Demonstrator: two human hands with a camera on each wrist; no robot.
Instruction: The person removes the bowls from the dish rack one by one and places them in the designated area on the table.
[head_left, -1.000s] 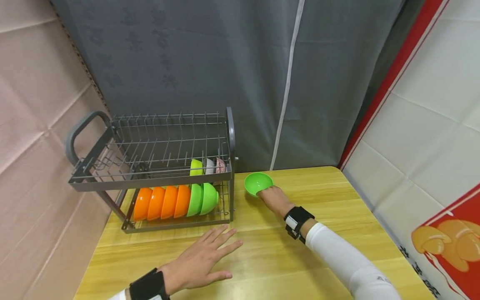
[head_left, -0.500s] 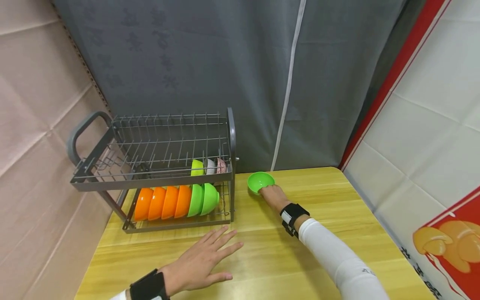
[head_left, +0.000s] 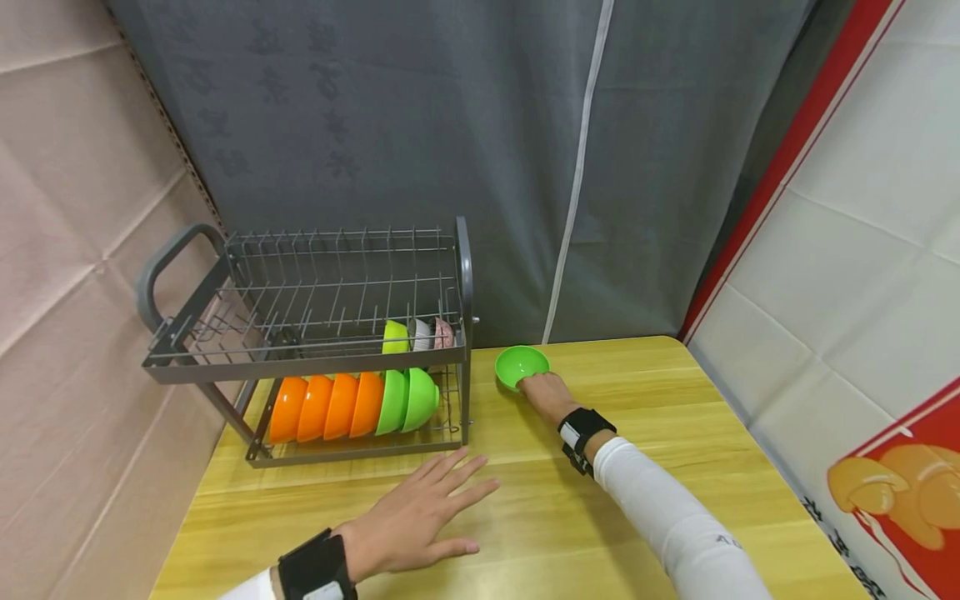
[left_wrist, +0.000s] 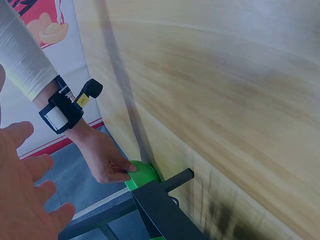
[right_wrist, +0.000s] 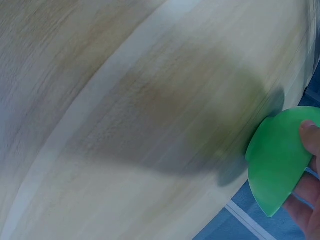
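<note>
My right hand [head_left: 549,395] pinches the near rim of a green bowl [head_left: 521,363] at the back of the wooden table, just right of the dish rack. In the right wrist view the thumb [right_wrist: 311,131] lies on the outside of the bowl [right_wrist: 280,155], with the other fingers behind its rim. The bowl's shadow falls on the tabletop beside its foot. My left hand [head_left: 420,517] is spread, palm down, in front of the rack, holding nothing. Its fingers [left_wrist: 42,192] show at the edge of the left wrist view.
A grey two-tier dish rack [head_left: 300,367] stands at the left. Its lower tier holds a row of orange bowls [head_left: 288,408] and two green bowls [head_left: 420,400]. Small cups or bowls, lime [head_left: 395,337], white [head_left: 422,335] and pink [head_left: 443,333], stand at its upper right. A grey curtain [head_left: 375,125] hangs behind.
Over the last second the right hand and the green bowl have shifted slightly, and the forearm has swung a little left. The left hand has moved slightly right.
</note>
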